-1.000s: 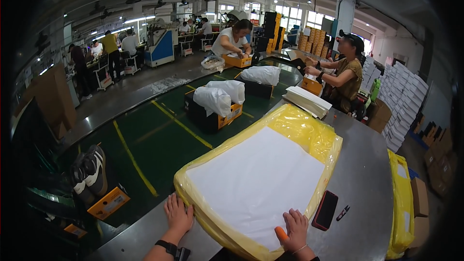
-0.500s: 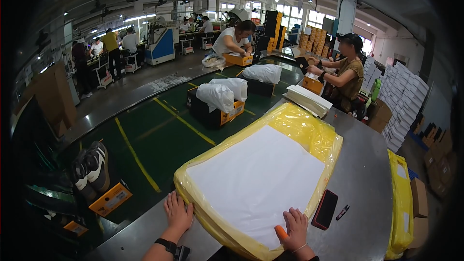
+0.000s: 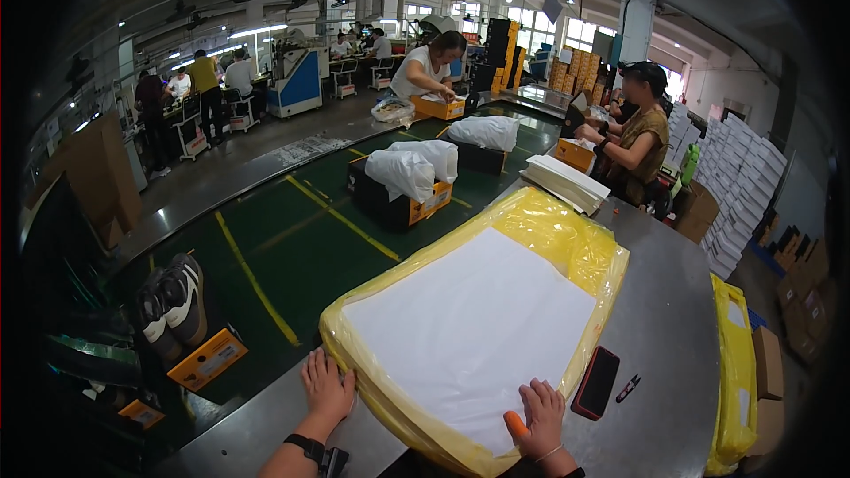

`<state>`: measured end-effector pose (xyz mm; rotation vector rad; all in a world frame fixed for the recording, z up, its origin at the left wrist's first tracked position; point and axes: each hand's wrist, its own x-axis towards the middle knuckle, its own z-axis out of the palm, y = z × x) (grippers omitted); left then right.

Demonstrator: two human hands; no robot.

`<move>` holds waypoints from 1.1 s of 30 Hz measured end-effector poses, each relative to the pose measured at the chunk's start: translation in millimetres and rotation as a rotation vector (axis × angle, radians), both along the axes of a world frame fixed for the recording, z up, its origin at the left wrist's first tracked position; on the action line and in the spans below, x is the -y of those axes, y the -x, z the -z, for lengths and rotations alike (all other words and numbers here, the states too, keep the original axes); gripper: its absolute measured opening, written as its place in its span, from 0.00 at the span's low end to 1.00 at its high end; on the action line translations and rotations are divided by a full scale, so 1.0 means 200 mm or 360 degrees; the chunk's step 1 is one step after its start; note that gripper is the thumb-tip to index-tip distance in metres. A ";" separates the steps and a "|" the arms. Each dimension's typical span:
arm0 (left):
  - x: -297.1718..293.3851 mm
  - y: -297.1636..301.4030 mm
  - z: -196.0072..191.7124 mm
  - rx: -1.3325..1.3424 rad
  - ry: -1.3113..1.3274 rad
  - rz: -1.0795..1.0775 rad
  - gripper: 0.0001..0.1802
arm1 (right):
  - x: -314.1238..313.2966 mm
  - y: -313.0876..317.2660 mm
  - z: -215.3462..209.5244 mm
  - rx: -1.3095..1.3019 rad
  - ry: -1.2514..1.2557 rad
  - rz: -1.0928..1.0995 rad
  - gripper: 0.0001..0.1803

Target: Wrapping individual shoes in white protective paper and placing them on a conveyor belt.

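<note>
A stack of white paper sheets [image 3: 469, 327] lies in an open yellow plastic wrapper [image 3: 562, 221] on the metal table in front of me. My left hand [image 3: 328, 387] rests by the wrapper's near left edge, fingers spread and holding nothing. On the near right part of the top sheet lies my right hand [image 3: 538, 416], open, with an orange cover on its thumb. Beside the wrapper on the right are a dark phone [image 3: 596, 382] in a red case and small thread snips [image 3: 628, 388].
A green conveyor belt [image 3: 266, 257] runs past on the left. It carries a shoe box [image 3: 208, 359] with sneakers and boxes with white-wrapped bundles [image 3: 398, 174]. Folded paper [image 3: 567, 183] lies beyond the wrapper. Two co-workers handle boxes farther along. White stacks [image 3: 739, 177] stand right.
The boxes and yellow lines on the belt have shifted slightly right and away from me. The co-workers' arms have moved. My hands stay in place.
</note>
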<state>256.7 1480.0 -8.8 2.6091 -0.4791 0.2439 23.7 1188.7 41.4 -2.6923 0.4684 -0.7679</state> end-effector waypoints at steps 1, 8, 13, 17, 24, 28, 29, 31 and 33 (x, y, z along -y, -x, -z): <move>0.00 0.00 0.00 -0.0001 0.0000 0.0003 0.32 | 0.00 0.00 0.00 0.0001 -0.0005 0.0002 0.30; -0.03 0.01 0.01 0.0021 -0.0013 0.0006 0.32 | -0.03 0.01 0.00 -0.0010 -0.0008 0.0008 0.30; -0.05 0.00 0.03 0.0039 -0.0024 -0.0003 0.32 | -0.05 0.01 -0.01 0.0012 -0.0046 0.0018 0.29; -0.06 0.01 0.01 0.0011 -0.0069 0.0013 0.32 | -0.06 0.02 0.01 0.0028 -0.0031 0.0011 0.29; -0.08 0.02 0.02 0.0011 -0.0031 -0.0010 0.32 | -0.08 0.02 0.01 0.0026 -0.0031 0.0004 0.29; -0.09 0.02 0.02 0.0031 -0.0002 -0.0015 0.32 | -0.09 0.03 0.01 0.0018 -0.0032 0.0005 0.29; -0.10 0.02 0.03 0.0030 -0.0002 -0.0016 0.32 | -0.09 0.03 0.01 0.0017 -0.0031 0.0004 0.29; -0.10 0.03 0.03 0.0041 -0.0006 -0.0017 0.32 | -0.10 0.03 0.01 0.0005 -0.0036 0.0008 0.29; -0.11 0.03 0.03 0.0037 -0.0003 -0.0010 0.32 | -0.11 0.04 0.02 0.0009 -0.0035 0.0008 0.29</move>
